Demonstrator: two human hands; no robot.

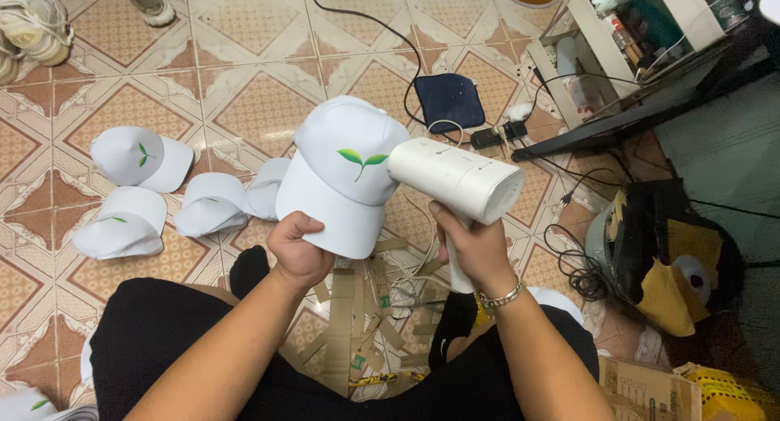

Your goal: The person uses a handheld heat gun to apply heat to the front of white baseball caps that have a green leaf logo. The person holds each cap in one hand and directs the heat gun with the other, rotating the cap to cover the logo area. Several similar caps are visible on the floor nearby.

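My left hand (pixel 297 250) grips the brim of a white cap (pixel 345 173) with a green leaf emblem, held up over my lap. In my right hand (pixel 474 246) is the handle of a white hand-held steamer (pixel 455 180). Its nozzle end touches or nearly touches the front of the cap, next to the emblem. A metal bracelet sits on my right wrist. My legs in black trousers fill the bottom of the view.
Several more white caps (pixel 142 157) lie on the patterned tile floor at left. Cardboard strips (pixel 349 323) and scissors lie between my knees. A dark blue cloth (pixel 449 100), black cables and a power strip (pixel 496 134) lie beyond. White shelving (pixel 601 47) stands at right, shoes at top left.
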